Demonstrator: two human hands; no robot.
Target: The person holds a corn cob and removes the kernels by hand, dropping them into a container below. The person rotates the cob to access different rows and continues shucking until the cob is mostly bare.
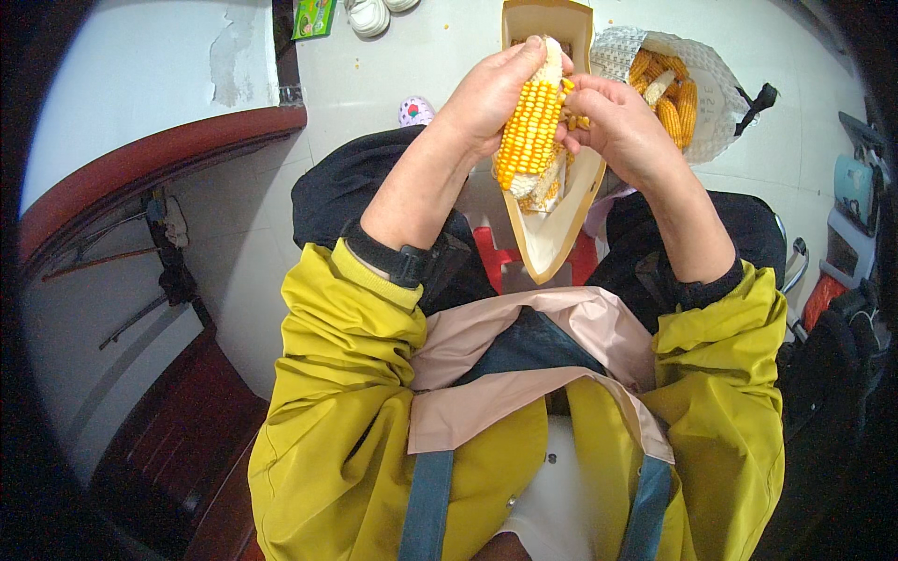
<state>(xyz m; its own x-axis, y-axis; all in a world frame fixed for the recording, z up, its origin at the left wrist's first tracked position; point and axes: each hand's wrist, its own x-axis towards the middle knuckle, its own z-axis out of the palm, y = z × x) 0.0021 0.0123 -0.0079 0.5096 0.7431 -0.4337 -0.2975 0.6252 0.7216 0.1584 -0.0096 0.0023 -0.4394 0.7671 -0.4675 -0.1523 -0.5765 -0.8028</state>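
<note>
My left hand (484, 98) grips an ear of dried yellow corn (527, 137), its thumb near the upper end, where the pale cob is bare of kernels. My right hand (621, 119) is at the ear's right side, fingers curled around several loose corn kernels (579, 122) beside the cob. Both hands are above a long paperboard box (544, 249) with a tan rim and pale inside. Stripped cob pieces (551, 179) and loose kernels show in it, partly hidden by the ear and hands.
A whitish woven sack (715, 105) holding ears of corn stands to the right of the box. Red plastic (485, 256), apparently a stool, shows beneath the box. White shoes (368, 15) and a green packet (313, 17) lie on the tiled floor. A dark red wooden edge (168, 158) curves along the left.
</note>
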